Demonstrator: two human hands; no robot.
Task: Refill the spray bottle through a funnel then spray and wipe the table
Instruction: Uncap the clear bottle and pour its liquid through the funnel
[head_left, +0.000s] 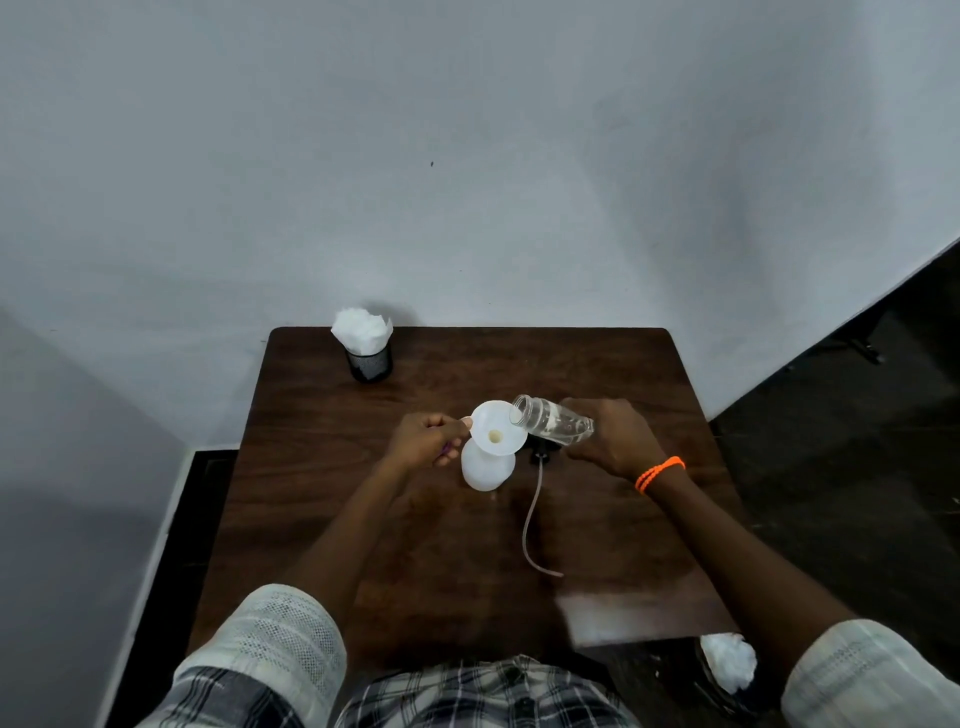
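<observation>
Left hand (427, 436): my fingers pinch the white plastic funnel's (496, 427) tab.
Right hand (613, 435): wrapped around a clear, ribbed bottle (550, 419), tipped mouth-down over the cone.
Spray bottle (487, 468): matte white, rounded, upright on the dark wood-grain table (623, 374) under the funnel.

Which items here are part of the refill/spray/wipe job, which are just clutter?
In the job:
- white spray bottle
- funnel, left hand holding it
- clear water bottle, tilted in right hand
- sprayer head with tube
- tissues in black cup

Lying about:
- bin with crumpled tissue
</observation>
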